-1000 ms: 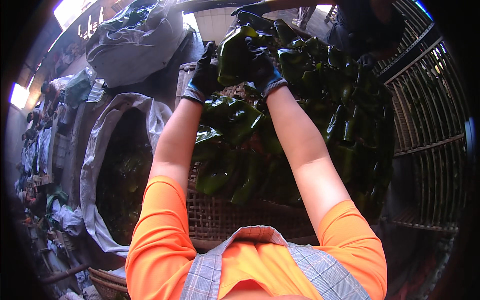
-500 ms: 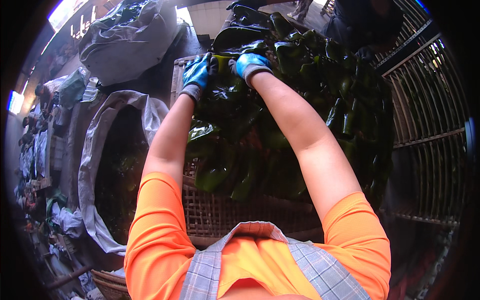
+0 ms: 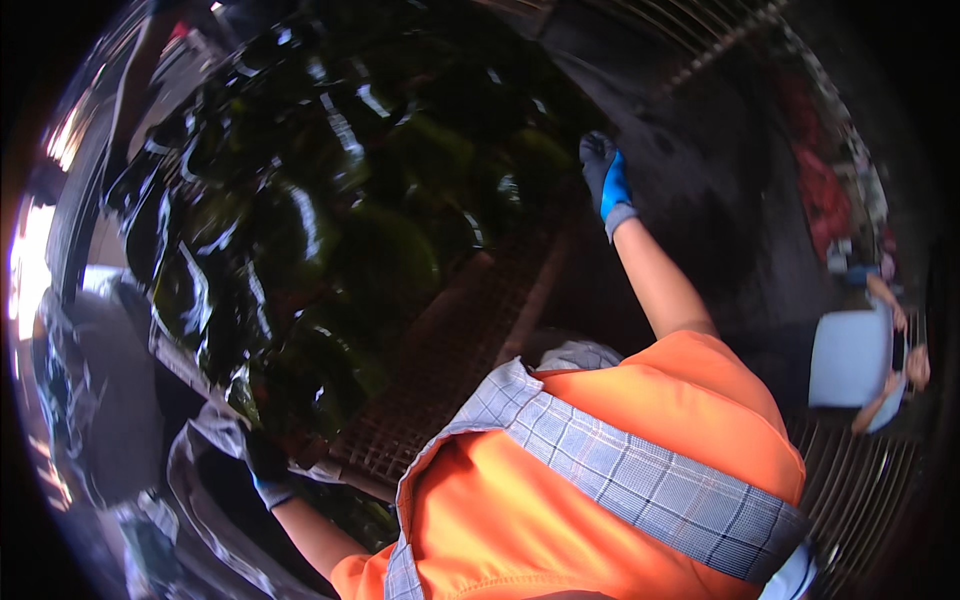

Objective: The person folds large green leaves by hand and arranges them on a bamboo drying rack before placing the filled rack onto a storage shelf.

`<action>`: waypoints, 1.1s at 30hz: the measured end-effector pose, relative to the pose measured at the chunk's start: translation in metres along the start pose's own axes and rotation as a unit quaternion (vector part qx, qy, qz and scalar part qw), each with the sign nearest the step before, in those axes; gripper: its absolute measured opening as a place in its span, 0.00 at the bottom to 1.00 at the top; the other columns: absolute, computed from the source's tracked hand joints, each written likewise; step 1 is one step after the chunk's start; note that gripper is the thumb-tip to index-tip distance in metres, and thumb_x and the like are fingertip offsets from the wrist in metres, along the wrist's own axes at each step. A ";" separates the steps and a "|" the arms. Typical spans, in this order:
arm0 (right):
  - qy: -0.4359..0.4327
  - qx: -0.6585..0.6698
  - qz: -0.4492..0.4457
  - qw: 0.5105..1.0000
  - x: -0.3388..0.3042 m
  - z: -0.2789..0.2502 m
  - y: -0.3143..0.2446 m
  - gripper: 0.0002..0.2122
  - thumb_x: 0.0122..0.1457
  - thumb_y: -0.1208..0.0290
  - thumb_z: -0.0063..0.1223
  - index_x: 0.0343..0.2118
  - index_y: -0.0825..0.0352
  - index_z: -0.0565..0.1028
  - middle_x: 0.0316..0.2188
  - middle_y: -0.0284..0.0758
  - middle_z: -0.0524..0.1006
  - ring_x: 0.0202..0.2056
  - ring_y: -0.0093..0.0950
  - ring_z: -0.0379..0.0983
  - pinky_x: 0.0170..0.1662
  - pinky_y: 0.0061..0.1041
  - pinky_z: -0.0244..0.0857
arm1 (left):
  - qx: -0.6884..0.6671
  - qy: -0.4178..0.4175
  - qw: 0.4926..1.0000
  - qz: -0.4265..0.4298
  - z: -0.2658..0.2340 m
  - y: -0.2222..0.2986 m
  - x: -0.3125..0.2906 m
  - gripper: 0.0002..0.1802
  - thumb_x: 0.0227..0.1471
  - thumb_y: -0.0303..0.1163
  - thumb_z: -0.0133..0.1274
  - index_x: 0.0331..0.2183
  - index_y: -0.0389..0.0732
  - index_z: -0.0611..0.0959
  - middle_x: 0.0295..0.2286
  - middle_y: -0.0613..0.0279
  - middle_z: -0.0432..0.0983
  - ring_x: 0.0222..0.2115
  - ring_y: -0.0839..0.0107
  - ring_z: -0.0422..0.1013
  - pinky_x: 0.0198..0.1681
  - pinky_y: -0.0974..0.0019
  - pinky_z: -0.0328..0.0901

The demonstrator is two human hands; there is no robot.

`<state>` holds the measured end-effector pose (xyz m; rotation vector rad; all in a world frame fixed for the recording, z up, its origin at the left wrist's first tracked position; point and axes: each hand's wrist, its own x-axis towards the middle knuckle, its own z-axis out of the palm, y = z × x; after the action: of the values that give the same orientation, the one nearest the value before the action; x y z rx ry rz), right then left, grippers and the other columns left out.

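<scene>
A large woven bamboo tray [image 3: 440, 345], tilted across the view, carries a thick layer of glossy, wet, dark green sheets that look like kelp [image 3: 330, 190]. My left hand [image 3: 268, 470], in a blue glove with a dark palm, is closed on the tray's near left edge; its fingers are partly in shadow. At the tray's right edge, my right hand [image 3: 603, 178] in a matching glove has its fingers curled round the rim. The far rim is dark and hard to make out.
Another person's arm [image 3: 135, 95] reaches down by the tray's far left side. Pale sacks [image 3: 100, 390] stand at the left. A person in a pale top [image 3: 850, 360] is at the right, near red material [image 3: 820, 200]. Slatted racks [image 3: 860, 480] stand at the right.
My view has turned and the tray now lies slanted. My hands have left the kelp at the far left and moved wide apart to the tray's two edges.
</scene>
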<state>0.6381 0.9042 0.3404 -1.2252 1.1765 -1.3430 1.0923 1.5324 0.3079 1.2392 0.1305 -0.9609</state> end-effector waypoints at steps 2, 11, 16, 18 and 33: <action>0.061 -0.037 -0.058 0.996 0.062 -0.070 0.062 0.16 0.59 0.66 0.44 0.47 0.69 0.68 0.48 0.37 0.70 0.47 0.27 0.67 0.51 0.24 0.61 | -0.009 0.025 0.997 -0.068 -0.004 0.003 -0.025 0.24 0.59 0.47 0.37 0.51 0.43 0.70 0.45 0.61 0.70 0.45 0.64 0.66 0.49 0.60 0.62; 0.160 -0.414 -0.319 0.838 0.260 -0.087 0.158 0.23 0.59 0.54 0.38 0.49 0.67 0.68 0.50 0.35 0.69 0.51 0.33 0.63 0.54 0.32 0.57 | -0.043 -0.014 0.999 0.002 0.091 -0.014 -0.037 0.29 0.58 0.53 0.34 0.54 0.46 0.65 0.49 0.57 0.66 0.46 0.59 0.63 0.49 0.54 0.58; -0.181 -0.448 0.030 0.875 0.240 -0.039 0.091 0.23 0.60 0.56 0.37 0.52 0.67 0.65 0.52 0.38 0.66 0.54 0.32 0.60 0.56 0.32 0.54 | 0.083 0.110 0.988 0.072 0.216 -0.066 -0.021 0.28 0.57 0.52 0.35 0.53 0.46 0.66 0.48 0.57 0.66 0.46 0.59 0.63 0.49 0.54 0.58; -0.246 -0.436 0.072 0.863 0.236 -0.046 0.055 0.23 0.60 0.57 0.37 0.53 0.68 0.64 0.53 0.39 0.65 0.55 0.32 0.58 0.57 0.32 0.53 | 0.109 0.117 0.986 0.052 0.272 -0.114 0.004 0.28 0.57 0.52 0.35 0.53 0.46 0.66 0.48 0.57 0.66 0.46 0.59 0.63 0.48 0.54 0.58; -0.164 0.337 0.215 0.902 0.324 -0.140 0.046 0.29 0.56 0.43 0.42 0.44 0.69 0.71 0.39 0.42 0.75 0.38 0.36 0.73 0.45 0.34 0.67 | 0.194 0.018 0.979 -0.065 0.388 -0.231 0.027 0.27 0.54 0.50 0.38 0.51 0.45 0.68 0.46 0.57 0.68 0.45 0.59 0.65 0.47 0.54 0.60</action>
<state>0.4802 0.5854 0.3205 -0.6019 0.6016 -1.0195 0.7982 1.1910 0.2668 1.6230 0.0531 -1.1106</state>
